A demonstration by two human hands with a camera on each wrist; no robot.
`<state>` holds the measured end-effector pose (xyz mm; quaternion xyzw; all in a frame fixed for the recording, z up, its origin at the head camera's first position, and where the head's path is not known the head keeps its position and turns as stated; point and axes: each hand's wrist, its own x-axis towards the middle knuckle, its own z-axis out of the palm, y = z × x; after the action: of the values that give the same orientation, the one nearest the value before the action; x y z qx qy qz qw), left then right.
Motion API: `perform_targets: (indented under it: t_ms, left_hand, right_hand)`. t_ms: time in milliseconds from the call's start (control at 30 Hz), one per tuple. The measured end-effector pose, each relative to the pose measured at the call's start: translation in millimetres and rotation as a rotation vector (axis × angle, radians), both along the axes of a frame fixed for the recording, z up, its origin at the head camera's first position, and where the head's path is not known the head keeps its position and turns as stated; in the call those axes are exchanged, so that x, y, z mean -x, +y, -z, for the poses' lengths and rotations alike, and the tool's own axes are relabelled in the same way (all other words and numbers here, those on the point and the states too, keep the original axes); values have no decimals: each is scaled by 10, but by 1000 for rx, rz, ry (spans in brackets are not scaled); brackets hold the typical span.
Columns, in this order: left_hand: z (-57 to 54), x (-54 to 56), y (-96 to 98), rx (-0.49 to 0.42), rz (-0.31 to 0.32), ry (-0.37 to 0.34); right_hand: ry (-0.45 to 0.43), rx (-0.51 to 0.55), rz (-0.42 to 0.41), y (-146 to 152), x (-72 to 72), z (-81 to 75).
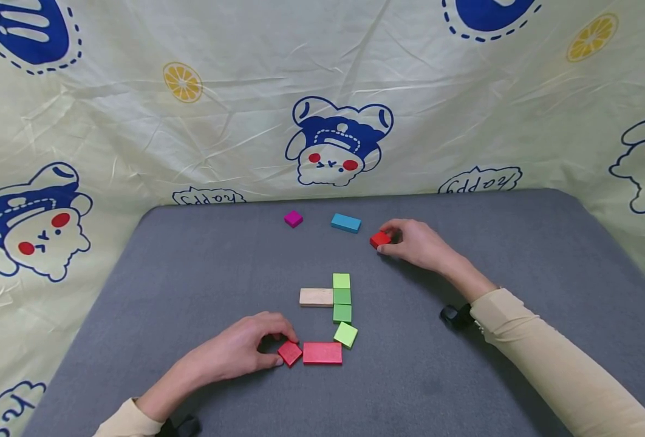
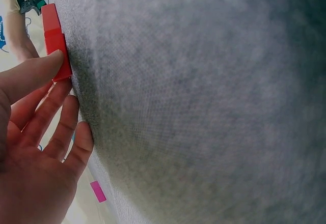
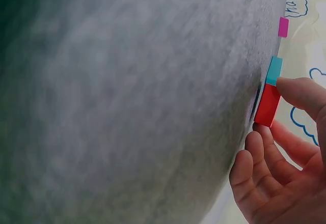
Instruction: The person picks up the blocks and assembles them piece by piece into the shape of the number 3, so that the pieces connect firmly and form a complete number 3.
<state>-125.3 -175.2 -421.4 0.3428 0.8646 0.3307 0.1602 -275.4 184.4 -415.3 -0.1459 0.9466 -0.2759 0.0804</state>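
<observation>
Between thumb and fingers, my left hand [image 1: 248, 346] pinches a small red block [image 1: 290, 353], turned at an angle beside the left end of a longer red block [image 1: 322, 353]. At the back right, my right hand [image 1: 418, 244] pinches another red block [image 1: 379, 240] close to the table surface. Several green blocks [image 1: 342, 296] run in a column up from the long red block; the lowest, a light green one [image 1: 346, 335], is tilted. A pale wooden block [image 1: 316, 297] joins the column from the left. The right wrist view shows the held red block [image 3: 267, 105] in front of the blue one.
A blue block [image 1: 346, 223] lies left of my right hand near the table's far edge. Farther left is a magenta block [image 1: 293, 219]. The grey cloth-covered table [image 1: 202, 261] meets a printed curtain [image 1: 235, 139] behind it.
</observation>
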Motion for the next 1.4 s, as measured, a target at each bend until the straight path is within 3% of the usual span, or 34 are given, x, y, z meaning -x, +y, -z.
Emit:
perform_targets:
  t_ms: [667,1033,1400]
  left_hand:
    - [-2,9,2,-1,1,1]
    - [-7,15,2,6,1,-13]
    - [-10,20,1,8,5,-5]
  right_hand:
    - [-11,21,-77,-355,-102,-71]
    - [-55,62,-148,-569,-115,-53]
    - [-81,39,-190,-698,-120,-13]
